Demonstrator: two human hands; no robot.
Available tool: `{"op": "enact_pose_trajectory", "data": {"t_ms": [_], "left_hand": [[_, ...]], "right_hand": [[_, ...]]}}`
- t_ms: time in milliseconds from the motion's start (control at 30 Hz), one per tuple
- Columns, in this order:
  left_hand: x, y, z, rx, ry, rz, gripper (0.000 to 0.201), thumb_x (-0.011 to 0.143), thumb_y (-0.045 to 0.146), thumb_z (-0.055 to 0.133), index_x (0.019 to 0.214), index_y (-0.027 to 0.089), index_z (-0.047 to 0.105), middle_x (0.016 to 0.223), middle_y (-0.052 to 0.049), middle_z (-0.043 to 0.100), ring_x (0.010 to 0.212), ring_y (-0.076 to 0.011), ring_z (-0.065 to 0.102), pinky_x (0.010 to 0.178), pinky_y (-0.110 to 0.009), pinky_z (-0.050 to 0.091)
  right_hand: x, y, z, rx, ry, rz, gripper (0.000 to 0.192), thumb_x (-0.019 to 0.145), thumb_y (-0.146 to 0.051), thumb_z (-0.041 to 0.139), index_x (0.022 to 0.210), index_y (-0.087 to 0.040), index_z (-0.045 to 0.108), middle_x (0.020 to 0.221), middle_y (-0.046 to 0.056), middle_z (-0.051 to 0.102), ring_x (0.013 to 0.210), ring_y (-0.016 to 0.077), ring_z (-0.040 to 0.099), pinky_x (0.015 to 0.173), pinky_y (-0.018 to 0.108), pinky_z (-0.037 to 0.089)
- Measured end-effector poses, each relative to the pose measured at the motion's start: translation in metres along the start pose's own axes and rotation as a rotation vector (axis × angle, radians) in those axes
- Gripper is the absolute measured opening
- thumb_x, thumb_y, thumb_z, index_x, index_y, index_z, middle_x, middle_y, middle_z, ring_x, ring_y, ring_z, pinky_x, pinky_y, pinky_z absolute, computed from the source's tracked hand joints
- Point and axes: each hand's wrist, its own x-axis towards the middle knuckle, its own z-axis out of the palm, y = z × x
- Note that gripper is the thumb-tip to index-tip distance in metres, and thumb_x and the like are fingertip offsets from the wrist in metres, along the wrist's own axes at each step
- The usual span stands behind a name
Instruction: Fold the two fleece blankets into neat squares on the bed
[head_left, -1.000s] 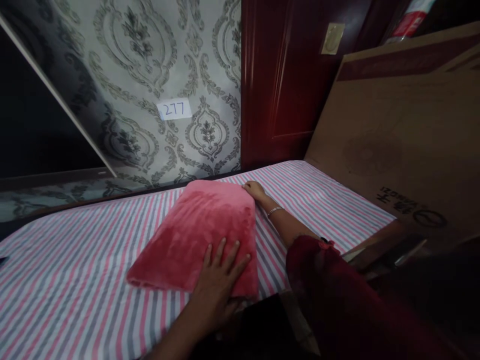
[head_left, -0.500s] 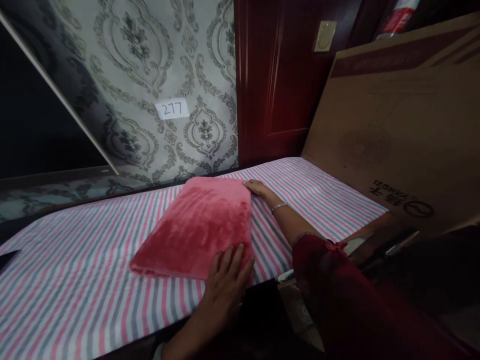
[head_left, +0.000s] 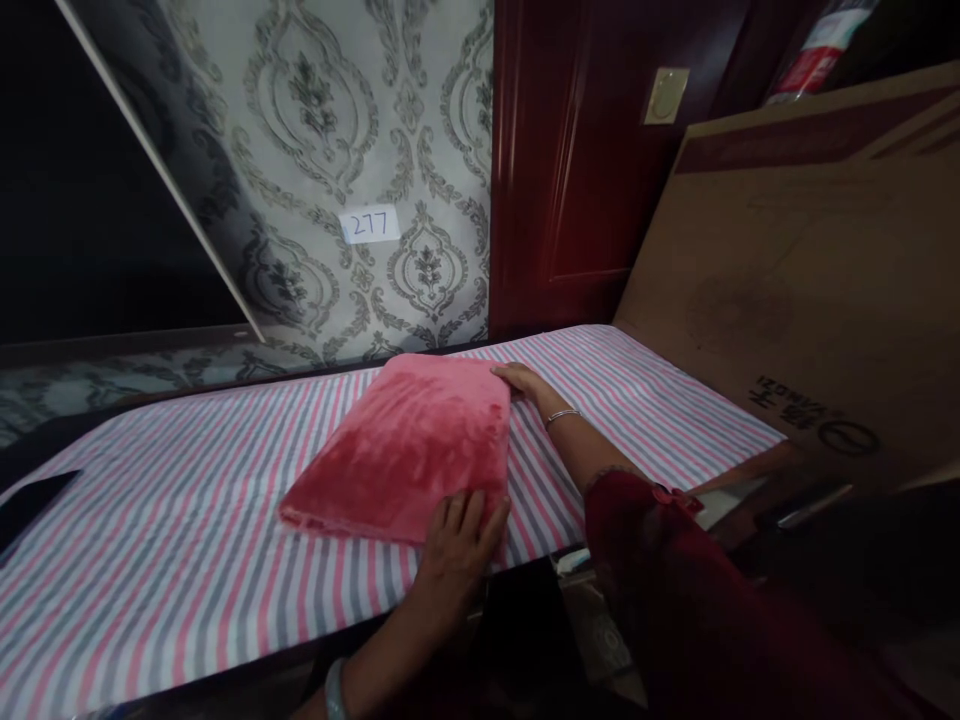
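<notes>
A folded red plush cloth [head_left: 397, 450] lies flat on the striped sheet [head_left: 187, 500], its folded layers showing along the front left edge. My left hand [head_left: 457, 540] rests on its near right corner, fingers stretched over the top and thumb apart along the right side. At the far right corner, my right hand [head_left: 521, 382] touches the edge with its fingertips; part of those fingers is hidden. A thin bracelet is on the right wrist, a wider band on the left one.
A large cardboard box [head_left: 810, 270] leans at the right, with a bottle [head_left: 821, 50] above it. Behind the sheet are patterned wallpaper [head_left: 315, 90], a paper label reading 277 [head_left: 370, 224] and a dark red door [head_left: 555, 150]. A black screen [head_left: 97, 200] stands at left.
The view has shifted, so the whole scene sits a little farther right. My left hand's fingers look more bent and closer together. Both hands stay at the same corners of the cloth.
</notes>
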Motion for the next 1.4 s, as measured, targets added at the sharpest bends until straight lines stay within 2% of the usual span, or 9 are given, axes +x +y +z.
{"op": "enact_pose_trajectory", "data": {"t_ms": [233, 367, 533, 667, 900, 1100, 1167, 1267, 1400], "left_hand": [[0.015, -0.020, -0.029, -0.186, -0.079, -0.019, 0.048, 0.089, 0.009, 0.050, 0.135, 0.020, 0.056, 0.121, -0.016, 0.063, 0.105, -0.0279, 0.060, 0.087, -0.043, 0.054], [0.026, -0.060, -0.095, -0.531, -0.021, -0.092, 0.053, 0.085, 0.009, 0.047, 0.136, 0.022, 0.054, 0.129, -0.013, 0.062, 0.118, -0.0252, 0.059, 0.097, -0.040, 0.052], [0.036, -0.132, -0.190, -0.711, 0.083, -0.374, 0.051, 0.074, 0.029, 0.061, 0.125, 0.026, 0.061, 0.119, -0.003, 0.069, 0.110, -0.0290, 0.064, 0.091, -0.039, 0.055], [0.046, -0.185, -0.227, -0.798, 0.244, -0.546, 0.057, 0.065, 0.042, 0.070, 0.120, 0.028, 0.063, 0.118, -0.001, 0.068, 0.106, -0.0304, 0.063, 0.083, -0.039, 0.056], [0.096, -0.255, -0.215, -1.223, 0.324, -0.732, 0.057, 0.063, 0.032, 0.072, 0.119, 0.023, 0.064, 0.089, 0.003, 0.070, 0.066, -0.0136, 0.061, 0.065, -0.030, 0.054], [0.121, -0.275, -0.223, -1.139, 0.390, -0.605, 0.042, 0.083, 0.025, 0.056, 0.124, 0.019, 0.059, 0.102, 0.002, 0.069, 0.092, -0.0179, 0.068, 0.077, -0.028, 0.054], [0.108, -0.275, -0.222, -1.108, 0.361, -0.597, 0.046, 0.084, 0.013, 0.046, 0.129, 0.012, 0.054, 0.093, 0.006, 0.066, 0.089, -0.0132, 0.067, 0.084, -0.029, 0.051], [0.062, -0.272, -0.196, -1.039, 0.295, -0.560, 0.035, 0.081, 0.012, 0.052, 0.114, 0.013, 0.062, 0.096, 0.005, 0.067, 0.096, -0.0145, 0.065, 0.099, -0.035, 0.047], [-0.030, -0.248, -0.131, -1.097, -0.002, -0.506, 0.013, 0.079, 0.031, 0.066, 0.081, 0.019, 0.070, 0.105, -0.008, 0.072, 0.112, -0.0277, 0.064, 0.108, -0.048, 0.044]], "right_hand": [[-0.024, -0.010, 0.005, 0.122, -0.003, 0.018, 0.019, 0.092, -0.036, 0.060, 0.089, -0.017, 0.057, 0.062, -0.006, 0.052, 0.051, 0.0090, 0.048, 0.055, 0.024, 0.047], [-0.049, -0.024, -0.006, 0.205, -0.073, -0.048, 0.017, 0.086, -0.036, 0.063, 0.085, -0.019, 0.058, 0.058, -0.004, 0.053, 0.052, 0.0115, 0.050, 0.056, 0.023, 0.048], [-0.094, -0.050, -0.032, 0.291, -0.144, -0.162, 0.025, 0.085, -0.030, 0.057, 0.109, -0.022, 0.063, 0.071, -0.001, 0.064, 0.055, 0.0125, 0.053, 0.055, 0.023, 0.049], [-0.125, -0.076, -0.043, 0.348, -0.138, -0.275, 0.028, 0.082, -0.028, 0.055, 0.106, -0.018, 0.067, 0.066, 0.002, 0.063, 0.049, 0.0118, 0.048, 0.044, 0.020, 0.041], [-0.126, -0.134, -0.028, 0.471, 0.078, -0.385, 0.010, 0.076, -0.025, 0.058, 0.070, -0.018, 0.056, 0.045, -0.004, 0.042, 0.038, 0.0094, 0.040, 0.036, 0.019, 0.039], [-0.140, -0.172, -0.025, 0.532, 0.258, -0.583, 0.012, 0.074, -0.027, 0.059, 0.083, -0.019, 0.061, 0.066, -0.003, 0.056, 0.049, 0.0084, 0.048, 0.039, 0.018, 0.044], [-0.158, -0.155, -0.023, 0.488, 0.312, -0.691, 0.020, 0.072, -0.032, 0.063, 0.089, -0.020, 0.064, 0.078, -0.002, 0.061, 0.057, 0.0099, 0.053, 0.043, 0.019, 0.048], [-0.189, -0.088, -0.009, 0.309, 0.375, -0.771, 0.028, 0.072, -0.043, 0.069, 0.094, -0.024, 0.067, 0.093, 0.001, 0.062, 0.070, 0.0131, 0.057, 0.052, 0.022, 0.053], [-0.217, 0.028, 0.019, 0.238, 0.147, -0.359, 0.038, 0.064, -0.052, 0.076, 0.090, -0.027, 0.065, 0.071, -0.003, 0.051, 0.061, 0.0141, 0.052, 0.052, 0.028, 0.056]]}}
